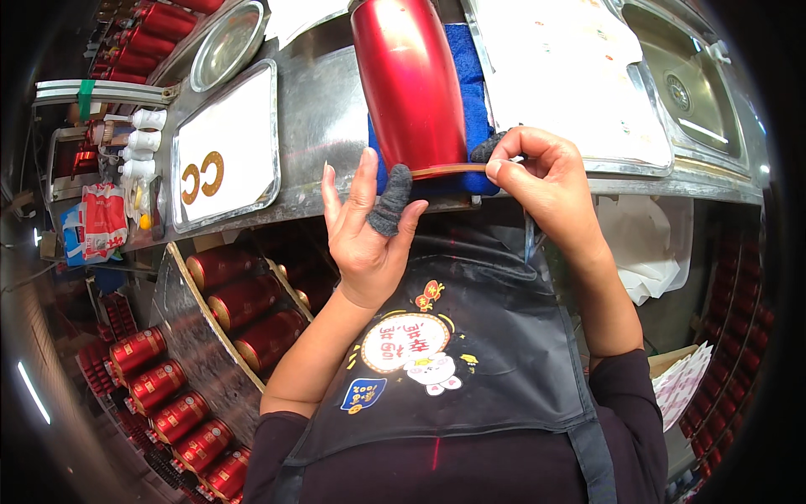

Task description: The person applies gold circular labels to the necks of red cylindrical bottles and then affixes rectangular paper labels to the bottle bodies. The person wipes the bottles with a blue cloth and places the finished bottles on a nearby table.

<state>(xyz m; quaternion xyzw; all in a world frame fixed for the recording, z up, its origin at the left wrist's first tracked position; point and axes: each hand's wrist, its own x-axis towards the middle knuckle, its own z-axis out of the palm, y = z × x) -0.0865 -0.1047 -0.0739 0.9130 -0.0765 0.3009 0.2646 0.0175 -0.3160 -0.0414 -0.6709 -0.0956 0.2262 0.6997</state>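
A large glossy red bottle [411, 84] lies on a blue cloth [474, 76], its near end toward me. Along that end runs a thin brown strip [470, 168], which reaches out past the bottle's right side. My right hand [541, 172] is closed in a pinch on the strip's right end. A dark grey sleeve covers one of its fingers, partly hidden. My left hand [365, 239] has its fingers spread beside the bottle's near left edge. Its index finger, also in a grey knitted sleeve, rests close against that edge; whether it presses the strip cannot be made out.
A white-lined tray [270, 147] with two C-shaped gold pieces [201, 176] lies left, near a round metal pan [227, 46]. Right are a white-covered tray [571, 84] and a sink [693, 80]. Red bottles [201, 445] stand in rows at lower left.
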